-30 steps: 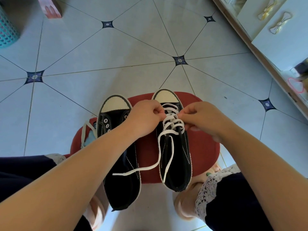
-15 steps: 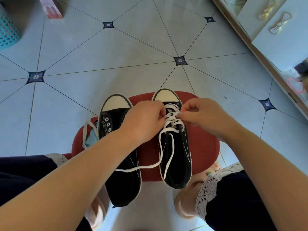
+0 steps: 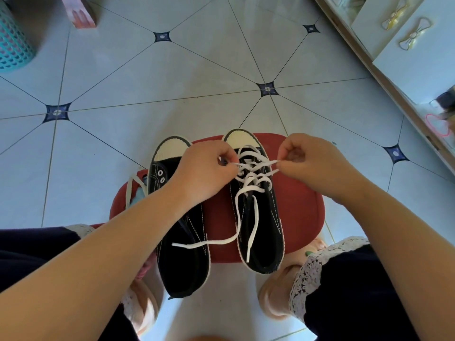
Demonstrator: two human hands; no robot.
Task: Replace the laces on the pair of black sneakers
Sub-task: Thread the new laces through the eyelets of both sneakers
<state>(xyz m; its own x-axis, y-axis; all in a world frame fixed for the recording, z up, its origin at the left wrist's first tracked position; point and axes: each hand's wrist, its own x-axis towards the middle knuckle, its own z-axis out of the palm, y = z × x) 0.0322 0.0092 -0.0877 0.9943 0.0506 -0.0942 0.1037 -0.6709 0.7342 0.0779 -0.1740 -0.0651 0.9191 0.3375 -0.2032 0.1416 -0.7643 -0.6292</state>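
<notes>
Closest to us at six o'clock, our knees in dark shorts (image 3: 37,254) flank the red stool (image 3: 302,217), and the pair sits on it with heels towards us. At seven o'clock the left sneaker (image 3: 182,254) shows bare eyelets and no lace, its heel hanging well past the stool's near edge. At five o'clock the right sneaker (image 3: 263,232) carries the white lace (image 3: 251,187), criss-crossed up the front, both loose ends trailing back and one draped across onto the left sneaker.

Moving up, the left hand (image 3: 204,168) at eleven o'clock of that shoe has its fingers curled tight, pinching one strand. The right hand (image 3: 312,161) at one o'clock pinches the other side the same way, the lace stretched between them near the toe cap. We read this as snugging the crossings.

Watch out here: tug harder on one side and the free ends come out uneven. A sharp pull could drag the shoe along the stool or nudge its overhanging neighbour off. The flat lace may also twist at an eyelet, or slip from so small a pinch.

Beyond, a cream lace (image 3: 130,190) hangs off the stool at nine o'clock, likely the old one. Then comes tiled floor (image 3: 197,94), a teal basket (image 3: 12,38) at ten and a cabinet (image 3: 406,57) at two
</notes>
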